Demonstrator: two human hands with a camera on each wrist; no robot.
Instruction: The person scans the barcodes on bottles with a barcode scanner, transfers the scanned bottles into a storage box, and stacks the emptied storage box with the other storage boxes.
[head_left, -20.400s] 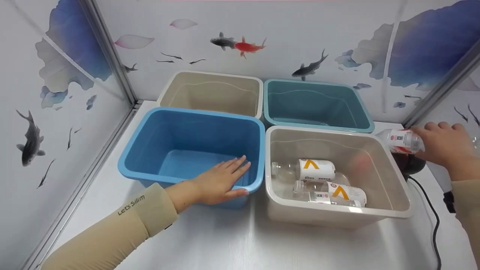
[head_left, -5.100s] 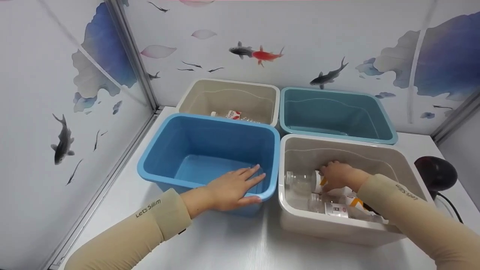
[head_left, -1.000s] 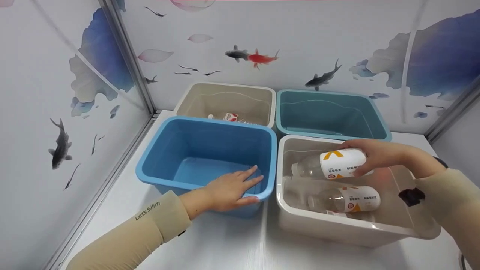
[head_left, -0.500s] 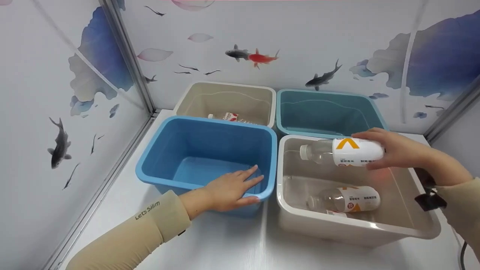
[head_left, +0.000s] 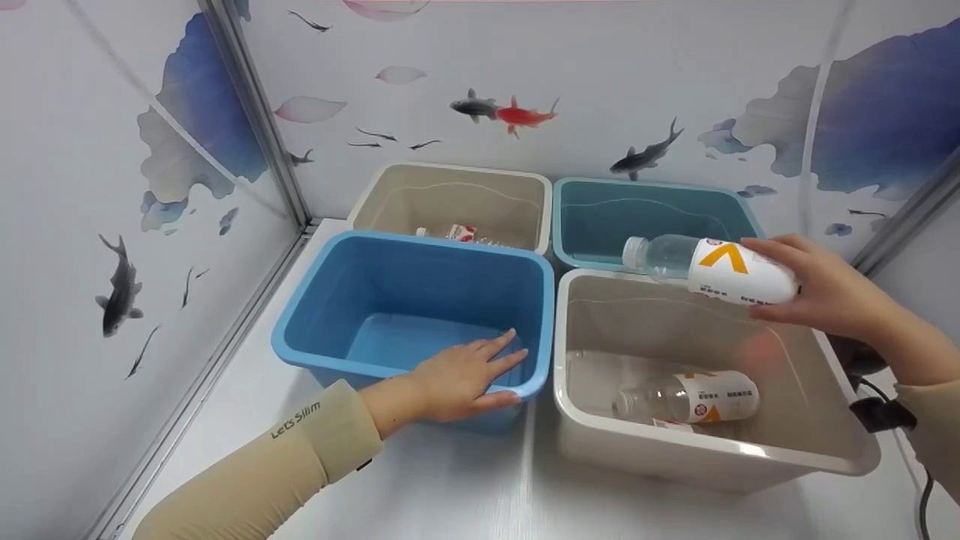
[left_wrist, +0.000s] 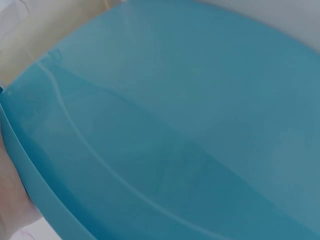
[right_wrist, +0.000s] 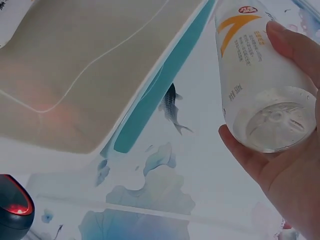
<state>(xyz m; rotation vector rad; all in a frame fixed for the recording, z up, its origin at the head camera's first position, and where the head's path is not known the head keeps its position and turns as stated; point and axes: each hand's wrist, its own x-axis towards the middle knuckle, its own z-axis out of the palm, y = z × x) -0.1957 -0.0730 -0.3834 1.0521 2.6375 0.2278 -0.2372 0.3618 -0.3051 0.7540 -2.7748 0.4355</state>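
My right hand (head_left: 840, 296) grips the base end of a clear plastic bottle (head_left: 739, 274), whose white label bears an orange chevron. The bottle lies nearly level, neck to the left, above the back rim of the front-right beige bin (head_left: 660, 457), and overlaps the teal bin (head_left: 645, 206) behind. In the right wrist view, thumb and fingers wrap the bottle's bottom. My left hand (head_left: 454, 382) rests with straight fingers over the near right rim of the blue bin (head_left: 442, 274). A similar labelled bottle (head_left: 716, 397) lies in the front-right bin, beside a partly hidden red-and-white label (head_left: 673, 426).
A back-left beige bin (head_left: 442, 184) holds a bottle with a red-and-white label (head_left: 463, 233), partly hidden by the blue bin. A black rounded device (right_wrist: 15, 210) with a red glow stands right of the bins; its cable (head_left: 925, 495) runs along the white table (head_left: 450, 480).
My right hand has lifted the bottle out of the front-right bin and carried it up, back and to the right. My left hand stays on the blue bin's rim.
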